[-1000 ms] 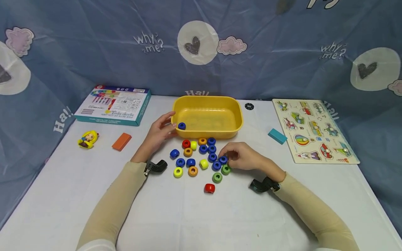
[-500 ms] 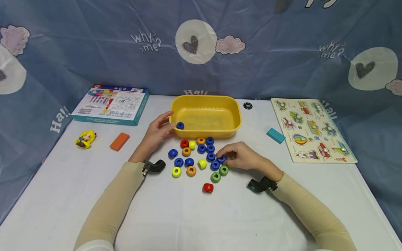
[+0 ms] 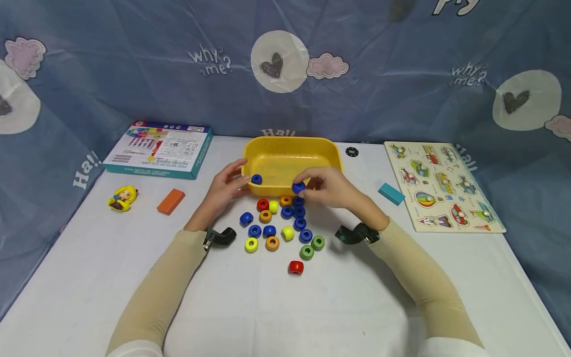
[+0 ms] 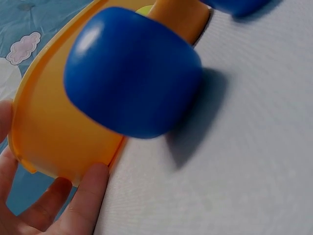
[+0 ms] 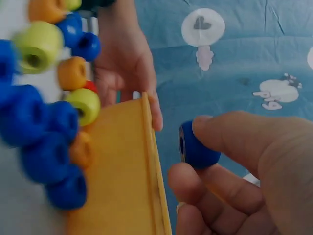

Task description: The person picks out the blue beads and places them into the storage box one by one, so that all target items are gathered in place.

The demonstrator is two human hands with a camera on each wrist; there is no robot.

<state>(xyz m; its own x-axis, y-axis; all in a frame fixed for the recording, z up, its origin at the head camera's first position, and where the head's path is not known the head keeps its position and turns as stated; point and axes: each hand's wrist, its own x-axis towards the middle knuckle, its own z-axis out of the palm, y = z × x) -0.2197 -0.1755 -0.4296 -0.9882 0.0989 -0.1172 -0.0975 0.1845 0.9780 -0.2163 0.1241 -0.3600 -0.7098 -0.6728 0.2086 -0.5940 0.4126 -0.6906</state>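
Observation:
My right hand (image 3: 327, 187) pinches a blue bead (image 5: 198, 146) between thumb and fingertips, above the near rim of the yellow tray (image 3: 292, 190). The bead's hole shows at its side in the right wrist view. At the tray's left end my left hand (image 3: 225, 187) rests with spread fingers against the outer wall, thumb (image 4: 90, 193) toward the near side. One blue bead (image 3: 256, 179) lies inside the tray by its left wall. In front of the tray several loose beads lie on the table: blue, orange, a yellow bead (image 3: 287, 233), green beads (image 3: 318, 242) and a red bead (image 3: 296, 267).
To the left are a boxed toy set (image 3: 158, 150), a yellow-haired doll figure (image 3: 123, 198) and an orange block (image 3: 171, 202). A teal block (image 3: 391, 194), a picture puzzle board (image 3: 443, 188) and a black token (image 3: 352, 151) lie right. A blue printed cloth (image 3: 379, 99) hangs behind.
My right hand has lifted a blue bead from the right side of the group and carried it up and left to the tray's rim. The left hand stays at the tray.

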